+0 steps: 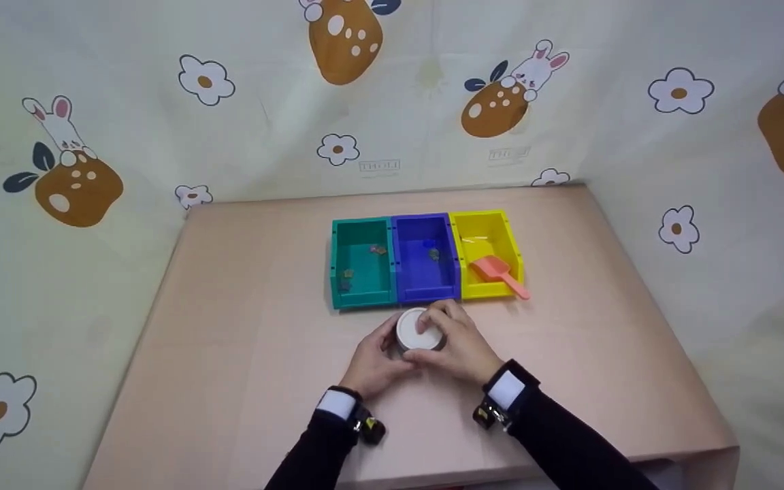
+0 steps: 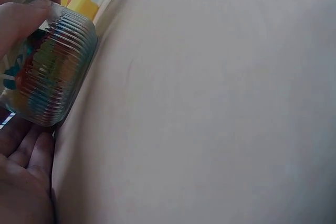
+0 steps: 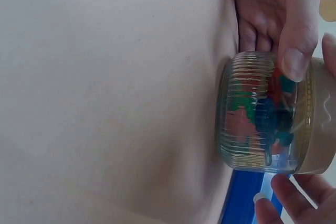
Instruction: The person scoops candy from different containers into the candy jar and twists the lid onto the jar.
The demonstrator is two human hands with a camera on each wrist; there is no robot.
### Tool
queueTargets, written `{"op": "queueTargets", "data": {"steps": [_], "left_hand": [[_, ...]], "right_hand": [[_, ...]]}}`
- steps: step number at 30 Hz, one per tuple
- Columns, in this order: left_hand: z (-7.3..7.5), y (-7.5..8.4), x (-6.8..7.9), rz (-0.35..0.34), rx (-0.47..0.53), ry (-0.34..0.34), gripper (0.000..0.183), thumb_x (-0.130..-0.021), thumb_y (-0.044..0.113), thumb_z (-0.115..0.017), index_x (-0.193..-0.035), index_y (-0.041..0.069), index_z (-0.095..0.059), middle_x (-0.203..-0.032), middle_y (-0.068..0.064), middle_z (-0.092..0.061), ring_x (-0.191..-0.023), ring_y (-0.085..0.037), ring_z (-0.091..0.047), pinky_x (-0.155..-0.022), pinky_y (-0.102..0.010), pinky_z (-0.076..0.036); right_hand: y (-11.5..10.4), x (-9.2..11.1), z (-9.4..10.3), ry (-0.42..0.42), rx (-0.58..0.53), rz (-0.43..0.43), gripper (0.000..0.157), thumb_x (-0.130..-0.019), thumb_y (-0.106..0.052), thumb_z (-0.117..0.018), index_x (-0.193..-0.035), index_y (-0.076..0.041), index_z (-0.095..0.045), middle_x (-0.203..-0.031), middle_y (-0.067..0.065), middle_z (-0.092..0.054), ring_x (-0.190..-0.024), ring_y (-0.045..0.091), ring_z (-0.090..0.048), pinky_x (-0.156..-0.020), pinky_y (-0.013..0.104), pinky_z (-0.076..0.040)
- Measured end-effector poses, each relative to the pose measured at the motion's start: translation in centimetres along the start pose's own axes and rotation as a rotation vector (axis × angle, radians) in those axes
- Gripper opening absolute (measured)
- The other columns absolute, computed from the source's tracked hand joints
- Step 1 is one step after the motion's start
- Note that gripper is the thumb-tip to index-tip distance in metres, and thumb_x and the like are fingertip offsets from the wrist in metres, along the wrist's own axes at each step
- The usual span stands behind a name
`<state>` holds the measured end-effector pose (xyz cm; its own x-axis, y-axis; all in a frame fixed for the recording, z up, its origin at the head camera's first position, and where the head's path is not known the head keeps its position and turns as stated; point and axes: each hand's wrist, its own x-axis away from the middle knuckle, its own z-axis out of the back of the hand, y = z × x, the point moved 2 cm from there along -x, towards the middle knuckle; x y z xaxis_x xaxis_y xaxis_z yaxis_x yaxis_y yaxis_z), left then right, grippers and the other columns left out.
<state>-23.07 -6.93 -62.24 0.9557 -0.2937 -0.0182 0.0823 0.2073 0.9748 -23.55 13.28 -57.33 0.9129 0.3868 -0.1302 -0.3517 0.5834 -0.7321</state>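
A ribbed clear glass jar (image 3: 247, 114) with a pale lid (image 1: 411, 331) stands upright on the table in front of the bins. Small colourful pieces show through its glass, their kind unclear. My left hand (image 1: 375, 364) holds the jar from the left, its thumb lying on the glass in the right wrist view. From the right, my right hand (image 1: 460, 347) grips the lid, with one finger bent over its top. Some fingertips are hidden behind the jar.
Beyond the hands, a green bin (image 1: 365, 299), a blue-purple bin (image 1: 427, 296) and a yellow bin (image 1: 484, 226) stand joined in a row. Small translucent pieces lie in the green and blue-purple ones. A coral scoop (image 1: 494, 267) rests in the yellow bin, handle over its front edge.
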Motion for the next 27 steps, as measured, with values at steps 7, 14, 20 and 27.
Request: {"op": "queueTargets", "data": {"steps": [7,14,20,27], "left_hand": [[-0.09,0.19,0.02,0.028,-0.006,-0.002,0.095,-0.084,0.014,-0.094,-0.166,0.005,-0.046,-0.166,-0.017,-0.054,-0.155,-0.035,-0.051,-0.132,-0.049,-0.037],[0.04,-0.12,0.07,0.013,0.012,0.006,0.094,-0.083,0.010,-0.095,-0.164,0.000,-0.048,-0.164,-0.023,-0.055,-0.154,-0.039,-0.052,-0.130,-0.051,-0.038],[-0.12,-0.13,-0.04,0.020,0.013,-0.001,0.094,-0.082,0.009,-0.093,-0.164,0.004,-0.048,-0.165,-0.019,-0.055,-0.155,-0.036,-0.052,-0.131,-0.051,-0.037],[-0.07,-0.06,0.00,0.013,0.020,0.006,0.093,-0.082,0.007,-0.093,-0.164,0.001,-0.048,-0.164,-0.023,-0.055,-0.153,-0.040,-0.053,-0.130,-0.050,-0.039]], "right_hand": [[0.22,0.17,0.56,-0.041,0.011,0.009,0.036,-0.084,-0.032,-0.089,-0.108,-0.027,-0.062,-0.163,0.007,-0.058,-0.155,0.038,-0.046,-0.127,0.066,-0.029],[0.21,0.33,0.08,0.017,0.013,-0.014,0.043,-0.087,-0.054,-0.091,-0.109,-0.028,-0.065,-0.136,0.004,-0.061,-0.135,0.033,-0.055,-0.116,0.058,-0.040],[0.02,0.34,0.33,-0.006,0.044,0.016,0.039,-0.085,-0.035,-0.091,-0.109,-0.025,-0.062,-0.152,0.008,-0.064,-0.150,0.039,-0.051,-0.125,0.064,-0.033],[-0.31,0.56,0.28,0.048,0.096,0.016,0.045,-0.087,-0.054,-0.090,-0.109,-0.025,-0.065,-0.135,0.003,-0.068,-0.134,0.031,-0.060,-0.109,0.053,-0.042]]}}
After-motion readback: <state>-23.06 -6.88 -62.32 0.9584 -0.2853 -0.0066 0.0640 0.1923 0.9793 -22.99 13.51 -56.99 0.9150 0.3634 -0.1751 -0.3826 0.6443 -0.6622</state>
